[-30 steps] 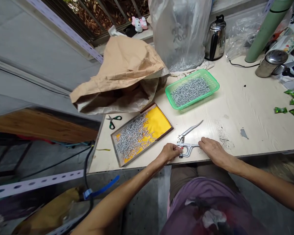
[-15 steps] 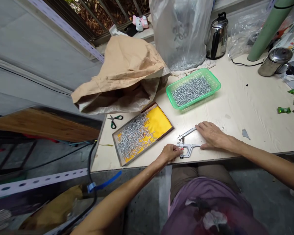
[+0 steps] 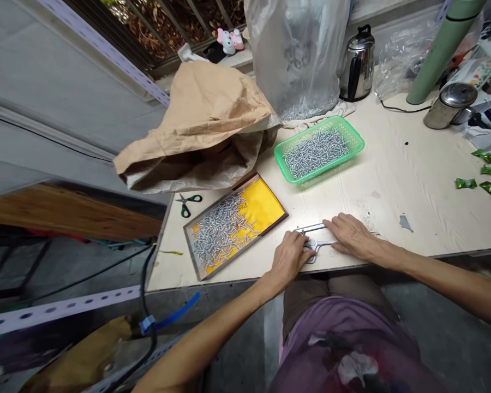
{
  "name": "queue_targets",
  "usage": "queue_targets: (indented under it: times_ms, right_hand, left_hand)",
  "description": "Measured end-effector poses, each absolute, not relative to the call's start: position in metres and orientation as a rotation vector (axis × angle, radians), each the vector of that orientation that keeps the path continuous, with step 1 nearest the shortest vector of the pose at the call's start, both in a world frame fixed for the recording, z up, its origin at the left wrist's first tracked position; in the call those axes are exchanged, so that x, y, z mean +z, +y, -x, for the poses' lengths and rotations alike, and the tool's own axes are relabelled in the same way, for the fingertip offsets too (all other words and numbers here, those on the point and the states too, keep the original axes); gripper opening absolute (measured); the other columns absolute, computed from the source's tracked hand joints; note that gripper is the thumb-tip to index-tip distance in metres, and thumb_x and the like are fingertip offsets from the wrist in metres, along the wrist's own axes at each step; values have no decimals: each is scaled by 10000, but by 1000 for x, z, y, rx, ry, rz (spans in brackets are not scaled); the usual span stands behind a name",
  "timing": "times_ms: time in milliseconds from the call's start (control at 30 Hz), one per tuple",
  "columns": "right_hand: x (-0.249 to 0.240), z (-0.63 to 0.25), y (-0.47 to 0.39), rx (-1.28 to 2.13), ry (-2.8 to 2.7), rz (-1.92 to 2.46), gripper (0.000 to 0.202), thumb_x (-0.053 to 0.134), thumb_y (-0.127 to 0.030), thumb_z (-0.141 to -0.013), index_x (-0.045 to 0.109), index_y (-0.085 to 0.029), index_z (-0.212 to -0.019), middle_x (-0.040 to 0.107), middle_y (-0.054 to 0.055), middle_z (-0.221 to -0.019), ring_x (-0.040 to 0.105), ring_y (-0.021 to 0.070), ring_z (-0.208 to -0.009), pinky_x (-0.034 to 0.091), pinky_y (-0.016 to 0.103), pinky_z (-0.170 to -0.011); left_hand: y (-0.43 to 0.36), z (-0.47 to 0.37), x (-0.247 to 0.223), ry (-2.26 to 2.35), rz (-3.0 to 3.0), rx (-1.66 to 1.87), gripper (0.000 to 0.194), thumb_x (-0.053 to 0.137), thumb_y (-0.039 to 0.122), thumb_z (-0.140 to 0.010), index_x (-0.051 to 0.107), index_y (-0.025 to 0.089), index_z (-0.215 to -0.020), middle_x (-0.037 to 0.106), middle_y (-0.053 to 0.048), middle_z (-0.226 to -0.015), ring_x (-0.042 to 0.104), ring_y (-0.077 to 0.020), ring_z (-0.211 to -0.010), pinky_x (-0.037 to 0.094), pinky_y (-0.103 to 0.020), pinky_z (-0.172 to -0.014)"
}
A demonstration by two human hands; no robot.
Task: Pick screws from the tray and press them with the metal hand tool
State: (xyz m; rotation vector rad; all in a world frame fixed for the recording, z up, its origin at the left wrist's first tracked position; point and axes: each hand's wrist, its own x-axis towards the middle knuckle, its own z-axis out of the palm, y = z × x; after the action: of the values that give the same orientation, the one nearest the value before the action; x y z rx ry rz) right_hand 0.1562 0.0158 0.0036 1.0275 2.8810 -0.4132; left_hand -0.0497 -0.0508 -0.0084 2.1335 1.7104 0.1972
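A pair of grey metal hand-press pliers [image 3: 319, 243] lies along the front edge of the table, its two handles pointing right. My right hand [image 3: 349, 236] grips the handle ends, fingers on the upper handle and thumb at the lower one. Around the head of the pliers, my left hand [image 3: 287, 256] is closed and hides the jaws and spring. Any small part at the jaws is out of sight beneath those fingers. Left of that hand, a shallow tray [image 3: 279, 217] with a yellow bottom holds many small silver metal pieces [image 3: 219, 232].
Behind the pliers sits a green plastic basket [image 3: 279, 164] of similar metal pieces. Scissors [image 3: 188, 204] lie left of the tray. A brown paper sack [image 3: 213, 109], a clear plastic bag [image 3: 297, 54], a kettle [image 3: 357, 65] and a steel cup [image 3: 450, 106] stand farther back. Green-wrapped sweets [image 3: 466, 184] lie at right.
My left hand has shifted from pinching at the lower jaw to covering the head of the pliers. The upper handle sits lower, closer to the other handle. The view has shifted slightly.
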Motion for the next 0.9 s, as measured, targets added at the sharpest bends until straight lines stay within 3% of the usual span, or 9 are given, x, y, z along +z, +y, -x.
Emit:
queue_targets:
  times_ms: [133,233,333,433,567,667,767,867,900]
  right_hand:
    - [0,-159,12,-401,2914,-1073,602,686,-223,-775,419,-49,-1286,594,135,-1014,505,271,-952,406,368,-805]
    - [1,-160,12,-392,2905,-1122,707,758,-297,-715,419,-58,-1288,586,159,-1077,506,292,-979,431,386,-815]
    - [4,-159,12,-373,2831,-1158,651,795,-332,-674,506,-52,-1187,589,167,-1051,514,302,-961,449,385,-784]
    - [5,-156,11,-341,2801,-1110,419,747,-270,-731,580,-59,-1052,596,152,-978,515,281,-921,440,360,-759]
    - [-3,-157,7,-365,2877,-975,89,570,-132,-835,597,-114,-918,586,118,-904,500,241,-861,406,344,-721]
    - [-10,-158,4,-398,2927,-921,155,452,-76,-879,591,-142,-894,584,93,-899,492,218,-846,391,336,-736]
    - [-11,-156,6,-370,2861,-981,192,432,-66,-890,601,-149,-857,583,80,-834,498,210,-823,390,323,-715]
    - [-6,-159,15,-373,2889,-1056,123,533,-147,-877,605,-127,-975,600,99,-909,513,226,-885,414,323,-741]
    - [-4,-162,19,-397,2915,-1060,208,591,-199,-856,590,-113,-1045,604,113,-964,516,238,-918,425,330,-763]
  left_hand:
    - [-27,31,-19,1435,-2422,141,560,684,326,-794,448,158,-1274,495,-152,-1334,473,-286,-1182,436,-436,-958]
    - [-14,25,-20,1365,-2442,32,618,669,328,-807,382,157,-1327,513,-147,-1296,507,-276,-1115,444,-438,-936]
    - [-10,23,-15,1375,-2422,-62,653,690,357,-787,384,159,-1329,522,-140,-1256,516,-276,-1075,462,-420,-883]
    - [-13,21,-10,1406,-2396,-101,589,708,365,-773,459,154,-1263,552,-120,-1171,514,-268,-1037,466,-391,-841]
    - [-19,15,-10,1471,-2347,-79,307,640,327,-837,571,180,-1098,577,-76,-1017,516,-241,-974,462,-356,-784]
    - [-20,13,-11,1500,-2303,-75,136,581,285,-879,611,182,-963,576,-61,-923,518,-229,-954,462,-341,-759]
    - [-17,13,-12,1502,-2290,-55,109,591,274,-872,615,181,-925,579,-58,-902,527,-227,-952,473,-337,-760]
    - [-19,15,-16,1554,-2298,16,279,621,305,-851,577,171,-1091,601,-84,-1009,547,-247,-990,497,-380,-815]
    - [-21,15,-19,1579,-2303,65,367,622,312,-849,539,157,-1171,598,-110,-1087,547,-262,-1034,496,-406,-856]
